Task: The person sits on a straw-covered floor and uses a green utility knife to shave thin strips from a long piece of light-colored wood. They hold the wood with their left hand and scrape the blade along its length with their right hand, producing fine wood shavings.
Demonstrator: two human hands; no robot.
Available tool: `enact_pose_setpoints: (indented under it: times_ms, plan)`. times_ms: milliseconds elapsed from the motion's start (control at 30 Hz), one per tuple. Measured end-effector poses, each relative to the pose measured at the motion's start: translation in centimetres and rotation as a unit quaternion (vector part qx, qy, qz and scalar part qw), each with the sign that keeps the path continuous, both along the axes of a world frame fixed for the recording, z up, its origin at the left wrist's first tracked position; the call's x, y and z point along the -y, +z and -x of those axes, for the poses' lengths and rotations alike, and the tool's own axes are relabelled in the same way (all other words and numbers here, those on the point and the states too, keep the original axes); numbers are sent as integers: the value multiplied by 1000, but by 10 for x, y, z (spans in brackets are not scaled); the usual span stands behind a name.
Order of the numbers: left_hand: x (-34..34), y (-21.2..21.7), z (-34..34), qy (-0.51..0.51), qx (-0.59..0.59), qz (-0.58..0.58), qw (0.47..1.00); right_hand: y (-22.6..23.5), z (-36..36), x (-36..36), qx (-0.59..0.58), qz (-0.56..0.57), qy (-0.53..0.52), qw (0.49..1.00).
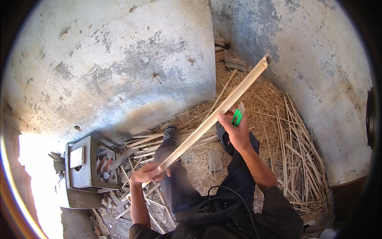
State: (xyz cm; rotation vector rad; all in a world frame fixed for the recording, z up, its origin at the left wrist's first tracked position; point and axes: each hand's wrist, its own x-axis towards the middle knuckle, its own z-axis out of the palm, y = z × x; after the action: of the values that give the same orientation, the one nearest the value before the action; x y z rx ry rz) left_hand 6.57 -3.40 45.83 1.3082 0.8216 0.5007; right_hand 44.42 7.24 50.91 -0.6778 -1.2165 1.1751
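A long pale strip of wood (215, 122), which looks like split bamboo, slants across the middle from lower left to upper right. Its near end lies in my left hand (148, 173), whose fingers are closed around it. Partway up, my right hand (238, 133) grips the strip with the thumb along its side. Tucked in the same hand is a small green tool (237, 116) with a flat pale plate, perhaps a blade, sticking up past the fingers. Its exact kind cannot be made out. The strip's far end rises toward the wall corner.
Shavings (260, 103) cover the floor between my feet and the wall (310, 79). Thin split sticks (302, 159) lie heaped at the right. A worn box-like wooden frame (81, 175) stands at the left, holding scraps, beside a bright opening (43, 179). A black cable (238, 195) loops over my lap.
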Motion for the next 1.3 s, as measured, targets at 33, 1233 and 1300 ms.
enact_pose_setpoints:
  times_ms: [33,1233,1300]
  plan:
    - [3,4,-5,16,-23,-7,1000,-4,-2,-3,-3,-5,-12,1000]
    - [27,65,-128,284,2,-68,956,-39,24,23,331,-355,-35,874]
    - [25,60,-129,269,19,-92,958,-41,25,23,327,-364,-37,871]
